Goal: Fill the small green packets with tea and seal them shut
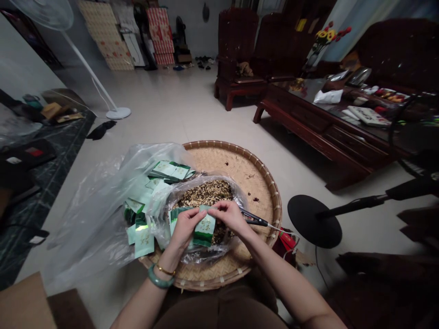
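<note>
Both my hands pinch the top edge of a small green packet [205, 227] with gold print. My left hand [187, 225] grips its left corner, and my right hand [229, 214] the right one. Below them lies an open clear plastic bag [157, 208] filled with a loose dried mix [202, 193] of pale and dark bits. More green packets [143, 240] lie at the left, some inside a larger clear bag [103, 196]. A black handheld tool with a cord [255, 220] rests beside my right wrist, partly hidden. Everything sits on a round woven bamboo tray [233, 157].
A black round lamp base [314, 221] stands on the floor at the right. Behind it is a dark wooden coffee table [308, 130] with various items. A white standing fan [118, 113] is at the back left. Cardboard [25, 301] lies at the lower left.
</note>
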`<action>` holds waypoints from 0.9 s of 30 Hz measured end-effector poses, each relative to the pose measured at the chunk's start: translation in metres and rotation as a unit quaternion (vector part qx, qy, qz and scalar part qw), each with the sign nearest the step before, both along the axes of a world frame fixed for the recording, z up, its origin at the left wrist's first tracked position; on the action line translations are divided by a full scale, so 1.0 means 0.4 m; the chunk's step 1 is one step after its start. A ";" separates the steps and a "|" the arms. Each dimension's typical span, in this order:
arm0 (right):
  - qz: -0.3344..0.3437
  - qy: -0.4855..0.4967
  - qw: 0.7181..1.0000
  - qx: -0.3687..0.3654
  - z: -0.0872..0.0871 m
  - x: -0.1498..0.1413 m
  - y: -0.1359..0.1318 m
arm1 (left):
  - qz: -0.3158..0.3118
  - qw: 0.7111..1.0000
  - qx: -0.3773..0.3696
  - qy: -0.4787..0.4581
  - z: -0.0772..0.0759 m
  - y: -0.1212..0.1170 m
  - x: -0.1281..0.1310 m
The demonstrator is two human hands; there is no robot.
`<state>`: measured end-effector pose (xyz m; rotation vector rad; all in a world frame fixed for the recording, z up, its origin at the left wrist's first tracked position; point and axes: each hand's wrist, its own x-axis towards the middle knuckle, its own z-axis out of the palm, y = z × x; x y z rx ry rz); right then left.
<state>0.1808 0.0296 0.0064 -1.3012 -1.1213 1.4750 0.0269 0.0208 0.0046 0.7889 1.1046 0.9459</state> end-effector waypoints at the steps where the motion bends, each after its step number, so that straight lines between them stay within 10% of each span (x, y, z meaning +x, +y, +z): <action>1: -0.001 0.000 1.000 0.002 -0.002 0.000 0.000 | 0.011 1.000 -0.001 -0.002 -0.002 0.000 -0.001; 27: 0.003 -0.021 1.000 -0.017 -0.004 0.011 -0.007 | -0.045 0.997 -0.065 -0.022 -0.008 -0.014 0.011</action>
